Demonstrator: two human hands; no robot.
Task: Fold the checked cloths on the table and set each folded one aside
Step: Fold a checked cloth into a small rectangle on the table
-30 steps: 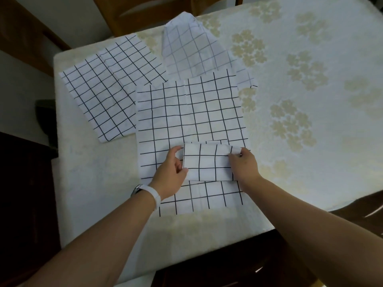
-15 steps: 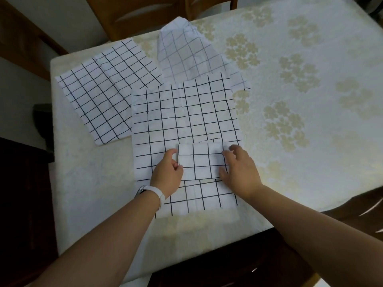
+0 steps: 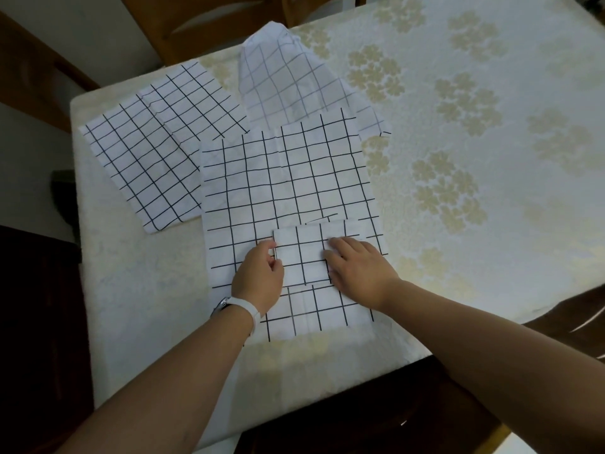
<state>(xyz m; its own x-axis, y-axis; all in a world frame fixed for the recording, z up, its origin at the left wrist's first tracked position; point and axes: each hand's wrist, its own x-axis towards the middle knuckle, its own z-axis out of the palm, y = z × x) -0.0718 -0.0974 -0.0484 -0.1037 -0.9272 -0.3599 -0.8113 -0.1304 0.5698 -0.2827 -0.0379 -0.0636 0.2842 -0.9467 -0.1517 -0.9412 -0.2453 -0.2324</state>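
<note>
Small folded cloth (image 3: 304, 257) on spread checked cloth (image 3: 288, 178), left hand (image 3: 258, 280) pinching its edge, right hand (image 3: 360, 270) flat on it

No writing, number, label or brand is showing anywhere. The checked cloths (image 3: 288, 178) are carrying only black grid lines, the folded cloth (image 3: 301, 257) included. The tablecloth (image 3: 458, 158) is bearing only a pale flower pattern, and the watch (image 3: 224, 303) on the left wrist is showing too small to read.
</note>
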